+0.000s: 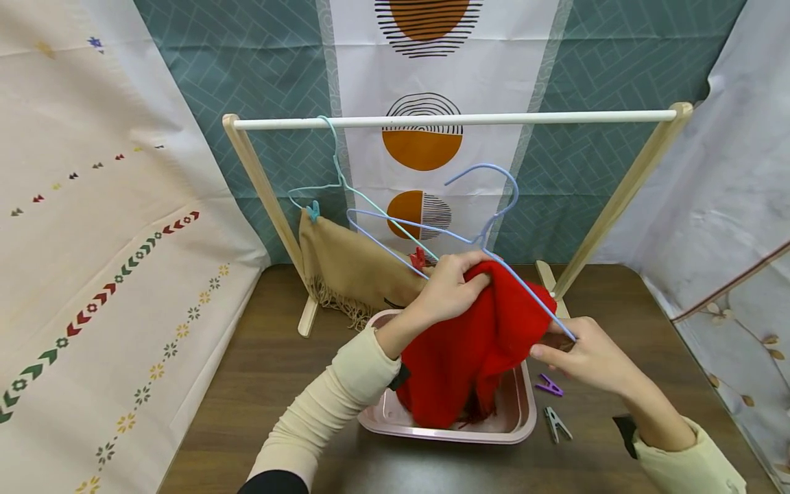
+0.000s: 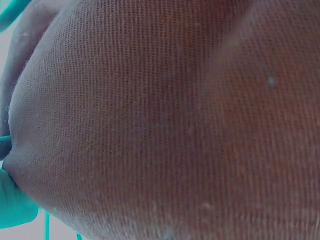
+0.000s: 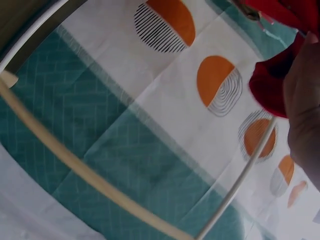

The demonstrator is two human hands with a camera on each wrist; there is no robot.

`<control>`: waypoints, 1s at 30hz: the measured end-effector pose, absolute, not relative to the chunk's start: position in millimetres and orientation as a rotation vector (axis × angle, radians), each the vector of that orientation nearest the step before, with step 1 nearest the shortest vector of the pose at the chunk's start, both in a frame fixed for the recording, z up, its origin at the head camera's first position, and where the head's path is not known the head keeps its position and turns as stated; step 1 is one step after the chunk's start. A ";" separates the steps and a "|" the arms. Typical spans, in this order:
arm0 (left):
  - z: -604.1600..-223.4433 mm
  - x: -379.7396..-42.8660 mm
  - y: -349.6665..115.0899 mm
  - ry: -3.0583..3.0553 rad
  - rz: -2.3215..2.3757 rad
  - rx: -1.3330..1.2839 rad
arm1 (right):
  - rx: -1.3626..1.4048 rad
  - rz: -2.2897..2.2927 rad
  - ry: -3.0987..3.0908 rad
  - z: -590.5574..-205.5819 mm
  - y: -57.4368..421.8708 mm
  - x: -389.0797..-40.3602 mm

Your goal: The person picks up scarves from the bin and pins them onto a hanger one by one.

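My left hand (image 1: 455, 288) grips the upper edge of a red scarf (image 1: 459, 357) that is bunched and drapes down into a pink basin (image 1: 444, 432). In the left wrist view, ribbed cloth (image 2: 150, 120) in shifted colours fills almost the whole picture. A light blue hanger (image 1: 415, 222) tilts down to the right, its hook up and off the rail, and its slanting arm crosses in front of the scarf. My right hand (image 1: 586, 357) grips the hanger's lower right end, thumb close to the scarf. Red cloth (image 3: 272, 85) lies right at that hand in the right wrist view.
Behind stands a wooden rack with a white rail (image 1: 555, 118). From it hangs a mint hanger (image 1: 336, 161) with a tan fringed scarf (image 1: 352, 264), a blue clip (image 1: 313, 210) and a red clip (image 1: 418, 258). A purple clip (image 1: 549, 386) and grey clip (image 1: 557, 424) lie right of the basin.
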State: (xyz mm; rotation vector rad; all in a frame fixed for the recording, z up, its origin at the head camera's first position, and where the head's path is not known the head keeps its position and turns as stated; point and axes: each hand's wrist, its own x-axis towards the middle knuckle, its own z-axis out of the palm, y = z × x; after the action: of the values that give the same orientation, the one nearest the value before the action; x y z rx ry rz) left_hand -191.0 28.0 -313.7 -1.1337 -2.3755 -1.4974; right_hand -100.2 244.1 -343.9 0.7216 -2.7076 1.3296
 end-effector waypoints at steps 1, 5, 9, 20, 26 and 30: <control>-314.7 -190.0 29.2 -2.387 -1.470 -1.147 | 0.683 1.326 -2.721 -343.7 241.5 -100.5; -317.3 -187.1 31.6 -2.396 -1.450 -1.231 | 0.550 1.353 -2.754 -343.4 234.3 -103.0; -322.7 -187.2 28.5 -2.364 -1.478 -1.299 | 0.514 1.394 -2.714 -343.6 235.2 -104.6; -365.0 -173.1 -6.0 -2.045 -1.522 -1.371 | 0.509 1.369 -2.697 -334.7 240.4 -105.5; -395.5 -161.4 -34.2 -1.965 -1.609 -1.286 | 0.634 1.365 -2.685 -330.6 236.4 -108.5; -410.0 -164.7 -50.6 -2.395 -1.431 -1.237 | 0.649 1.348 -2.688 -322.6 235.0 -108.2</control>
State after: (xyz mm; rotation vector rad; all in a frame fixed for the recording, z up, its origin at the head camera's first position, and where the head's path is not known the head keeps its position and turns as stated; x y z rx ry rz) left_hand -164.7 -50.6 -410.0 -1.2368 -2.3953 -1.4313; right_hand -108.2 235.0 -322.6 0.6491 -2.6878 1.3477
